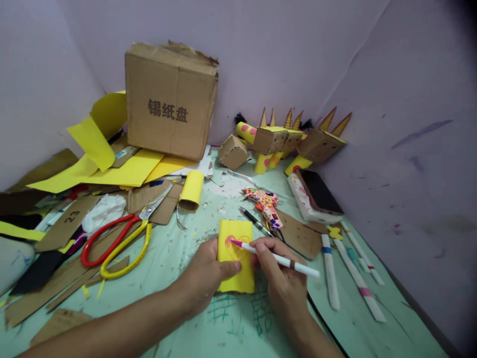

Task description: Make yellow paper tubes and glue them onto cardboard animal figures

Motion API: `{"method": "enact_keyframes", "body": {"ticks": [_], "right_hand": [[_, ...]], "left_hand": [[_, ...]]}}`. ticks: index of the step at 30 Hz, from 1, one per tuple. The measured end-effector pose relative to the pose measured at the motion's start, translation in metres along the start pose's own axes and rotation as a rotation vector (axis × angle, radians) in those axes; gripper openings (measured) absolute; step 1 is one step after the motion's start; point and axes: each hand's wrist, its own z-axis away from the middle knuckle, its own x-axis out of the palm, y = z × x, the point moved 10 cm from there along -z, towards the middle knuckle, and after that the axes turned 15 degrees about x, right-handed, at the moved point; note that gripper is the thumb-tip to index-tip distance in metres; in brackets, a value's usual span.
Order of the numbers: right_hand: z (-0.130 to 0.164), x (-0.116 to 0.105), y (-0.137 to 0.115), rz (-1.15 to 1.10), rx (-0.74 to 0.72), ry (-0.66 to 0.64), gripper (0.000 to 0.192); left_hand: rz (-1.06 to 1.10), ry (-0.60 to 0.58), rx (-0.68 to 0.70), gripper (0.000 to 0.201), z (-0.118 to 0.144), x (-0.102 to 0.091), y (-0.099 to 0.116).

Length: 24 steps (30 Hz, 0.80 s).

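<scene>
My left hand [206, 276] grips a yellow paper-covered tube [238, 278] by its left side, with the thumb across the front. On the yellow face is a drawn heart outline, its upper left lobe partly coloured pink. In my right hand [281, 278] is a white felt-tip marker [294, 263], its pink tip touching the coloured patch. Just beyond the tube lie a dark pen [255, 220] and a flower-patterned glue gun [266, 204]. Another yellow tube [191, 191] stands farther back to the left.
Red and yellow scissors [128, 236] lie left among cardboard scraps and yellow paper [126, 169]. A cardboard box [169, 104] stands behind. Cardboard animal figures [322, 144] line the back right. Several markers [359, 281] and a phone [318, 191] on a white pack are at right.
</scene>
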Motion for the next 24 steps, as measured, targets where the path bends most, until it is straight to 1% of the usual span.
{"method": "enact_keyframes", "body": {"ticks": [2,6,10,15,19,24], "right_hand": [[0.0003,-0.0007,0.0007,0.005,-0.001,0.003,0.026],[0.0008,0.0031,0.0018,-0.005,-0.002,-0.043,0.027],[0.0,0.0002,0.0022,-0.037,0.007,-0.016,0.027],[-0.0003,0.0048,0.002,-0.019,0.002,-0.057,0.028],[0.0006,0.0021,0.0011,-0.028,-0.01,-0.028,0.028],[-0.0006,0.0044,0.0074,-0.032,0.027,-0.066,0.029]], "left_hand": [[0.007,-0.005,-0.005,0.033,-0.0001,0.0002,-0.0012],[0.007,-0.003,-0.01,0.034,-0.0009,-0.0007,-0.0032],[-0.002,0.004,-0.005,0.035,-0.0008,-0.0014,-0.0032],[-0.009,-0.005,-0.002,0.036,-0.0001,-0.0007,-0.0018],[-0.007,0.0,-0.008,0.035,0.0,-0.0013,-0.0024],[-0.006,0.003,-0.009,0.033,0.0003,-0.0009,-0.0027]]}}
